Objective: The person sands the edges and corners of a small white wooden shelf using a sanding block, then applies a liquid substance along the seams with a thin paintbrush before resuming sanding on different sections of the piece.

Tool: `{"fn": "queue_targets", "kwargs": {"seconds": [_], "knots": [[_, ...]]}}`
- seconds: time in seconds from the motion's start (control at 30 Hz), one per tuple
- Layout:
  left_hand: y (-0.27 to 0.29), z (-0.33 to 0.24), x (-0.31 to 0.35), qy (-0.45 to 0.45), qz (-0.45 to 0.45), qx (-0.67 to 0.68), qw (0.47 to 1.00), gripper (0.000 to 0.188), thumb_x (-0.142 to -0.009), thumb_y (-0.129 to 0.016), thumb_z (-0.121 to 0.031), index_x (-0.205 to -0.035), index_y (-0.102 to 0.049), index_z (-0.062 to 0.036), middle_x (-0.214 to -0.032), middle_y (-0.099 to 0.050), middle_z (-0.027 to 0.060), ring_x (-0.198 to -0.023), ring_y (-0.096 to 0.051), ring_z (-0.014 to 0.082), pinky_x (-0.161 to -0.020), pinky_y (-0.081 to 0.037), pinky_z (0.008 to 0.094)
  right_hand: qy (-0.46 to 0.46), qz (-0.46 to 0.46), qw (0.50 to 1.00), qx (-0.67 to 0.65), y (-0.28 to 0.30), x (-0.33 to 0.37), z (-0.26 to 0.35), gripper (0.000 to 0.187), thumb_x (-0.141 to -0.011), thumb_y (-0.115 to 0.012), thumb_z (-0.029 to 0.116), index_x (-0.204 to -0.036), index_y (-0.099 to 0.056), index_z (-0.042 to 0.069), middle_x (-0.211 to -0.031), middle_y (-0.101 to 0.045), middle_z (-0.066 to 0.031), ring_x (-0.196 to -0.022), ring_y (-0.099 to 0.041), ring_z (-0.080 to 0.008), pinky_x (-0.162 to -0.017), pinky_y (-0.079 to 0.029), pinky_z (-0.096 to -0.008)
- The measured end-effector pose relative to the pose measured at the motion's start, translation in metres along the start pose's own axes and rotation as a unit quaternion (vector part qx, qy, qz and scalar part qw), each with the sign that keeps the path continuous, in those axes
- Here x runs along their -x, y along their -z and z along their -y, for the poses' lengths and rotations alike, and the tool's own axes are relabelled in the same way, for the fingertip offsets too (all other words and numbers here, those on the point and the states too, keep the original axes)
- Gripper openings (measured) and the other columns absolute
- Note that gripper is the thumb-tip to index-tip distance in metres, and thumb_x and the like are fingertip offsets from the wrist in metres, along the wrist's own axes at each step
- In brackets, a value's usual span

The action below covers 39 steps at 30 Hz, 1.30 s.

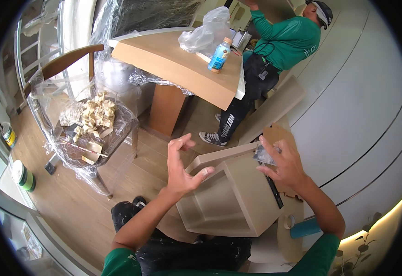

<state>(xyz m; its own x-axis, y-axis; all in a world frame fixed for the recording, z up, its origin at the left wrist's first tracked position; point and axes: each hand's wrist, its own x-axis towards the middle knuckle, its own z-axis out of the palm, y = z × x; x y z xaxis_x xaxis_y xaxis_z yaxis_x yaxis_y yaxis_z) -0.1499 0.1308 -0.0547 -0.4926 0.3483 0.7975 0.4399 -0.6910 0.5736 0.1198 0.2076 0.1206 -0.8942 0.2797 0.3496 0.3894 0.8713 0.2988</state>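
Observation:
A beige drawer box (260, 198) with a black slide rail (275, 192) on its side stands tilted in front of me, its hollow inside facing my left. My left hand (181, 171) hovers above the drawer's left side, thumb and fingers apart, holding nothing. My right hand (284, 165) pinches a small flat grey piece (265, 155) between thumb and fingers, over the drawer's right upper edge. Whether this piece is sandpaper or a thin blade, I cannot tell.
A co-worker in a green top (288, 41) stands beyond the cardboard-covered table (178, 60), which bears a blue-labelled bottle (220, 56) and a plastic bag (208, 32). At left, a plastic-wrapped chair (67, 64) holds crumpled tape (100, 112). Cans (23, 175) stand near the window. White panels (348, 96) line the right.

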Motion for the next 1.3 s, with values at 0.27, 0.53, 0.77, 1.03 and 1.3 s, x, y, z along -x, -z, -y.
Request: {"fn": "queue_targets", "kwargs": {"seconds": [0.27,0.53,0.77,1.03,1.3], "knots": [[0.002,-0.003,-0.015,0.153,0.238,-0.027,0.959,0.083,-0.073,-0.092,-0.019,-0.143,-0.052,-0.0045,-0.105,-0.073,0.0117,-0.092,-0.072,0.0233,-0.075,-0.057,0.0344,-0.158,-0.017,0.987,-0.038,-0.004,0.01,-0.001,0.084,-0.085,-0.083,0.021,-0.156,-0.044,0.0,-0.101,-0.053,-0.0166,-0.09,-0.055,-0.0323,-0.081,-0.049,-0.0378],[-0.004,-0.001,-0.012,0.112,0.223,-0.078,0.965,0.057,-0.076,-0.088,-0.012,-0.127,-0.063,-0.0039,-0.088,-0.076,0.0133,-0.074,-0.074,0.0232,-0.067,-0.057,0.033,-0.395,-0.304,0.86,-0.107,-0.019,0.133,0.071,0.056,-0.097,-0.065,0.008,-0.148,-0.047,-0.005,-0.112,-0.059,-0.0139,-0.098,-0.056,-0.0238,-0.09,-0.046,-0.0323],[-0.008,-0.002,-0.005,0.087,0.183,-0.099,0.974,0.046,-0.078,-0.085,-0.009,-0.118,-0.062,-0.0032,-0.081,-0.074,0.0166,-0.069,-0.074,0.0267,-0.062,-0.056,0.0336,-0.522,-0.634,0.469,-0.325,-0.126,0.16,0.136,0.042,-0.112,-0.048,0.014,-0.149,-0.043,-0.004,-0.121,-0.055,-0.0064,-0.11,-0.055,-0.0145,-0.102,-0.043,-0.0316],[-0.017,0.002,0.006,0.1,0.14,-0.085,0.981,0.045,-0.082,-0.085,-0.008,-0.118,-0.059,-0.0023,-0.08,-0.073,0.0172,-0.062,-0.07,0.0217,-0.056,-0.052,0.0313,-0.497,-0.625,0.498,-0.337,-0.128,0.154,0.1,0.037,-0.111,-0.051,0.018,-0.142,-0.049,-0.002,-0.117,-0.059,-0.004,-0.114,-0.057,-0.0147,-0.106,-0.042,-0.0302],[-0.027,-0.038,0.003,0.173,0.185,-0.155,0.955,0.026,-0.089,-0.079,-0.009,-0.108,-0.066,0.0029,-0.089,-0.073,0.0098,-0.072,-0.063,0.0096,-0.063,-0.049,0.0251,-0.479,-0.577,0.576,-0.326,-0.157,0.163,0.003,0.029,-0.108,-0.053,0.011,-0.132,-0.06,-0.005,-0.128,-0.066,-0.011,-0.12,-0.061,-0.0187,-0.109,-0.042,-0.0336]]}}
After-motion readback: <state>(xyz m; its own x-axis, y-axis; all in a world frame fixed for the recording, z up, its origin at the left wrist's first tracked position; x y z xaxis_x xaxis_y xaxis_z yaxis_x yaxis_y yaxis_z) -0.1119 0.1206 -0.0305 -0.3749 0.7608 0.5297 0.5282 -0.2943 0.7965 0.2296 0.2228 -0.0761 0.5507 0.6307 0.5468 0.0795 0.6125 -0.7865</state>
